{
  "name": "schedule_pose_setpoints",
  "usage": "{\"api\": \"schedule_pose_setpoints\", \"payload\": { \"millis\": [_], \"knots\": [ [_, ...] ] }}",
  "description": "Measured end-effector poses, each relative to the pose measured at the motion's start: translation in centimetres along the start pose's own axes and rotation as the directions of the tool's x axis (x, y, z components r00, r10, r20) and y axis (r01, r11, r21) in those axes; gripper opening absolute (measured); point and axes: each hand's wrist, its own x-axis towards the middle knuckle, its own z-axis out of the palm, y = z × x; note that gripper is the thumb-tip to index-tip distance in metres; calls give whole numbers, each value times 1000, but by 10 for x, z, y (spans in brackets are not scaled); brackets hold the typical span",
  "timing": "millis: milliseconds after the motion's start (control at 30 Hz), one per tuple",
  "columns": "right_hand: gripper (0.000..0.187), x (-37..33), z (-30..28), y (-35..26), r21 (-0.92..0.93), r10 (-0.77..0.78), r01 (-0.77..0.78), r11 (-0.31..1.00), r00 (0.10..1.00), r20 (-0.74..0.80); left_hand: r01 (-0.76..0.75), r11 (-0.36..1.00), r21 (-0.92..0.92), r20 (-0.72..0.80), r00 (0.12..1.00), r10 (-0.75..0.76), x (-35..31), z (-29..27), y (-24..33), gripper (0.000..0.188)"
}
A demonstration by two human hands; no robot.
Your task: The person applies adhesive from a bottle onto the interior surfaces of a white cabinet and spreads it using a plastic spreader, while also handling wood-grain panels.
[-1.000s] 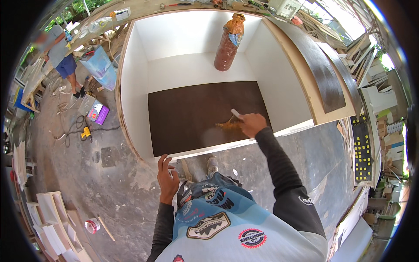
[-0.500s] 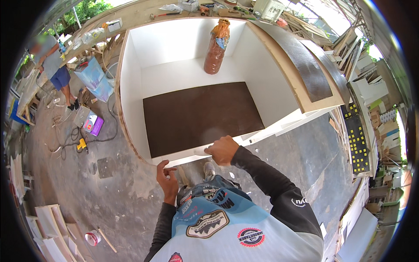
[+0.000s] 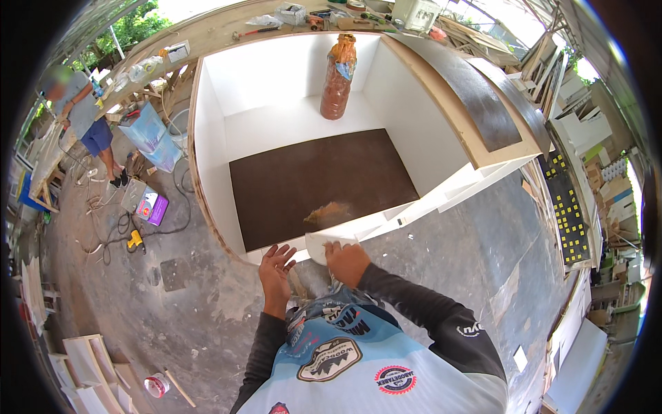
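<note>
Bright daylight, strong fisheye edge distortion

white sheet [image 3: 318, 246] | pale, thin, flat | under right hand | at white cabinet's [image 3: 289, 83] front edge

- The right hand [image 3: 347, 261] covers part of a white piece [image 3: 318, 246], so its full shape is hidden.
- The box [image 3: 296, 138] hides the floor behind it.
- The tools [image 3: 324, 15] on the far bench are too small to tell apart.
- The person [image 3: 81, 114] at the left has a blurred head.
</note>
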Motion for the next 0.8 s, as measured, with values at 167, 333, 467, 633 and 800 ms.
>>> {"api": "schedule_pose_setpoints", "payload": {
  "millis": [167,333,467,633,800],
  "knots": [
    [14,14,-48,69,90,312,-299,950,927,-207,8,1000,-17,-52,999,-9,2,-1,5,48],
    [18,63,-29,97,16,452,-452,892,890,-60,18,995,-100,-124,992,-31,12,-18,8,45],
    [16,81,-26,51,81,241,-236,968,969,-58,-5,996,-91,-149,989,-8,14,-30,9,42],
    [13,76,-21,13,47,-69,74,996,992,-101,1,992,-126,-216,976,-28,17,-42,4,43],
    [12,48,-21,-6,91,-255,254,963,967,-5,44,980,-194,-184,980,-81,21,-51,-2,46]
  ]
}}
